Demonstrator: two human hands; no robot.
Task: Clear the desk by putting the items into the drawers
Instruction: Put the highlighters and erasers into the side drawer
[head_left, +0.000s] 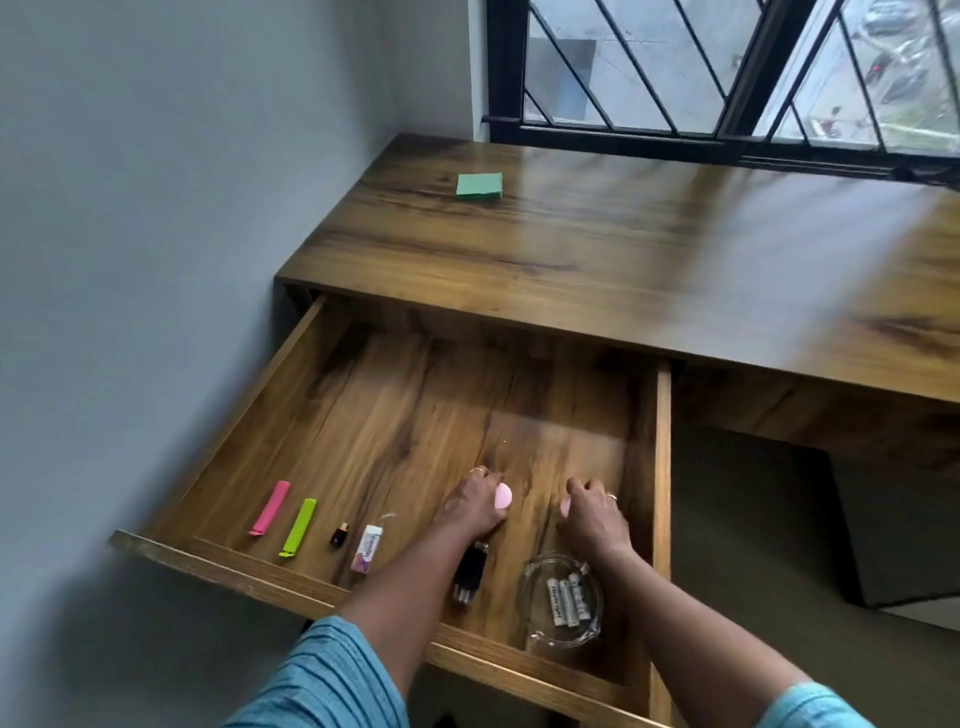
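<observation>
The wooden drawer is pulled wide open under the desk. Both hands are down inside it. My left hand grips a small pink rounded object. My right hand curls round another pink object, mostly hidden by the fingers. Along the drawer's front lie a pink clip, a green clip, a small black and red item, a white eraser, a black object and a glass ashtray holding batteries. A green sticky-note pad lies on the desk's far left.
A grey wall runs close along the left of the desk and drawer. A barred window stands behind the desk. To the right of the drawer is open knee space above the floor.
</observation>
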